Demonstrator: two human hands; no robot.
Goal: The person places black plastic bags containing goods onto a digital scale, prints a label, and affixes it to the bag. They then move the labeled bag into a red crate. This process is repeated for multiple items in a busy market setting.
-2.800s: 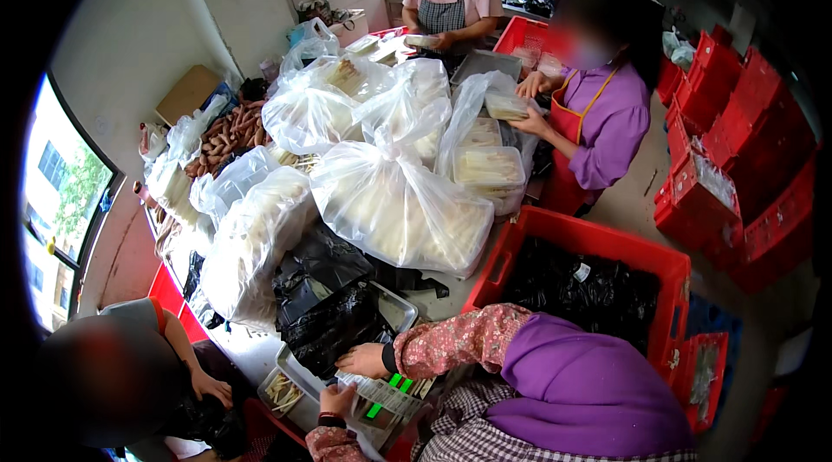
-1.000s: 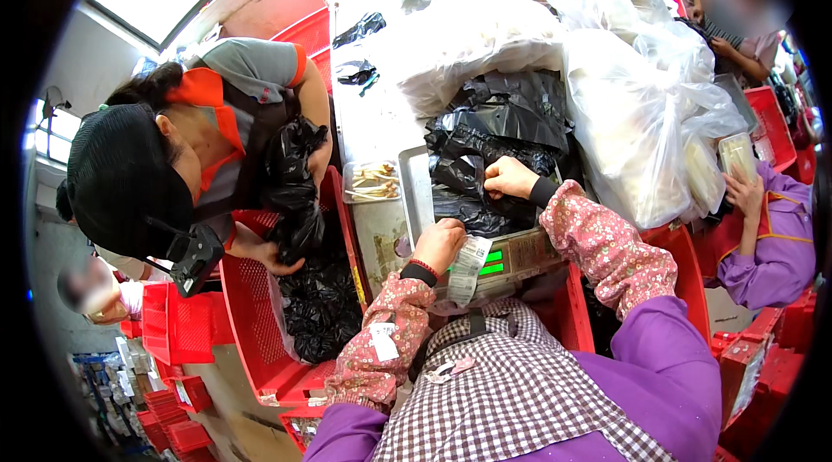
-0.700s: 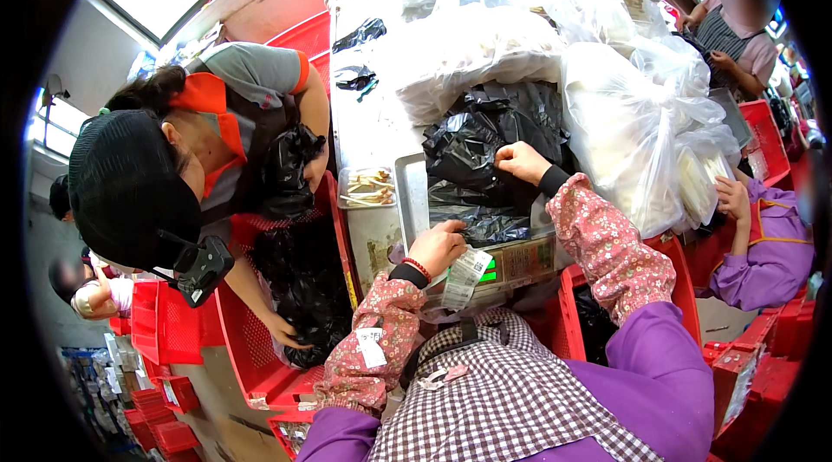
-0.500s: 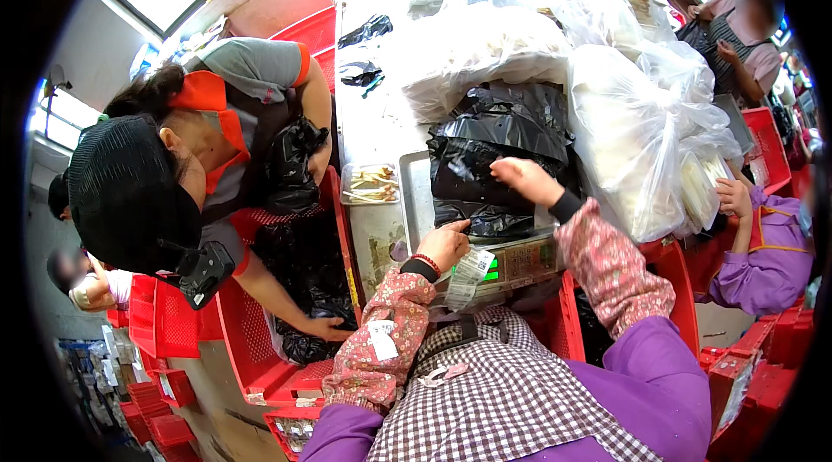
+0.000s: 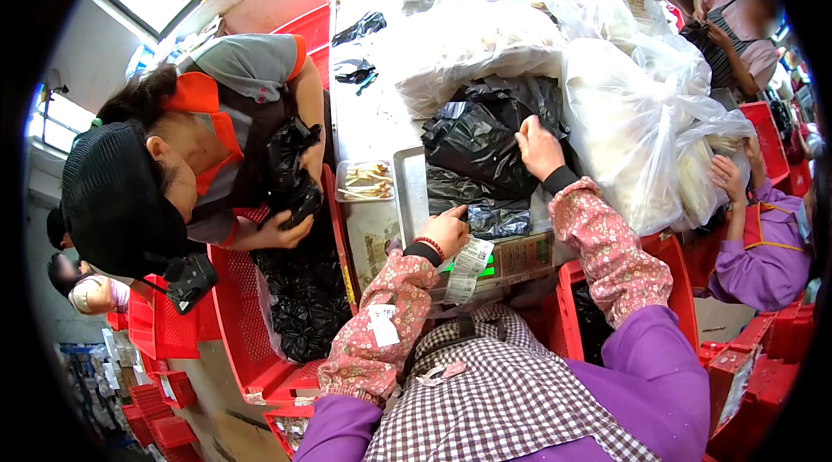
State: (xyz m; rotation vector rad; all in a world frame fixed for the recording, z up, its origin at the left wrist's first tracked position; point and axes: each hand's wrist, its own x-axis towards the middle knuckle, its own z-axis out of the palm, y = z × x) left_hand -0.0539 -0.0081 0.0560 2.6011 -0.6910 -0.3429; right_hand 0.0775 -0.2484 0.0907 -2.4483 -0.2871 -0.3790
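Black plastic bags (image 5: 481, 146) lie crumpled in a flat pile on a metal tray (image 5: 406, 206) in front of me. My left hand (image 5: 443, 231) is closed at the pile's near left edge, its fingertips pinching the black plastic. On the pile's right side, my right hand (image 5: 540, 148) has its fingers bent onto a black bag and grips it. A strip of white printed labels (image 5: 469, 270) hangs beside my left wrist, in front of a scale (image 5: 524, 256) with a lit green display. Another white label (image 5: 383, 324) sticks to my left flowered sleeve.
Left of the tray stands a small clear tray of pale stalks (image 5: 365, 180). Large clear bags of pale goods (image 5: 620, 137) crowd the table's right and back. A co-worker (image 5: 234, 141) holds black plastic over a red crate (image 5: 238, 315). Another red crate (image 5: 568, 310) stands near my right elbow.
My right hand has come down from above the pile onto its right side, and the bag's top layer has shifted. The co-worker's lower hand has risen from the crate to the black plastic.
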